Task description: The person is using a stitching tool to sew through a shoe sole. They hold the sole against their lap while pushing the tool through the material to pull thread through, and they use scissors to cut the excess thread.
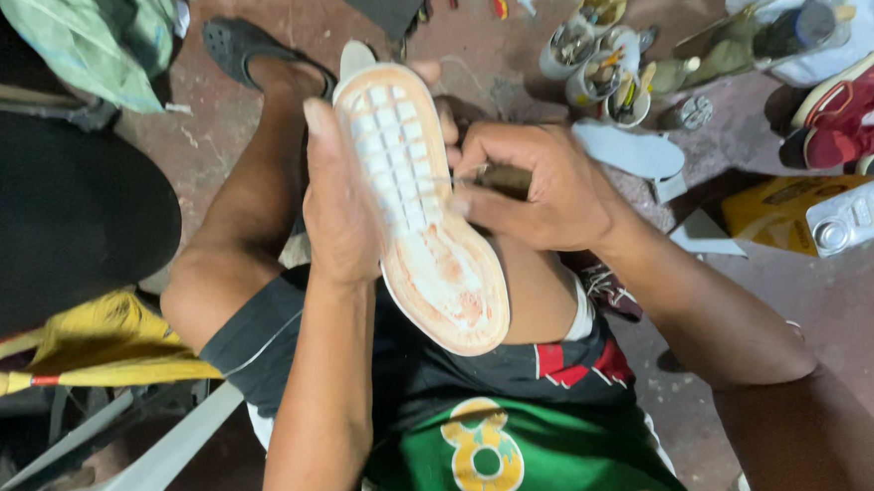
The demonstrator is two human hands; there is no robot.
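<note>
My left hand (338, 202) grips a shoe (428, 225) along its left edge, sole turned up toward me. The sole is pale with an orange rim and a grid of square treads at the toe end. My right hand (540, 186) is closed on a small dark-handled tool (500, 179) whose tip meets the sole near its middle. The shoe is propped over my bare knees, above my black shorts.
On the reddish floor lie a grey insole (629, 149), several small cups holding tools (596, 60), a yellow can with a metal cap (807, 215), red shoes (863, 103) at right and a black sandal (243, 46). A dark seat (49, 225) stands left.
</note>
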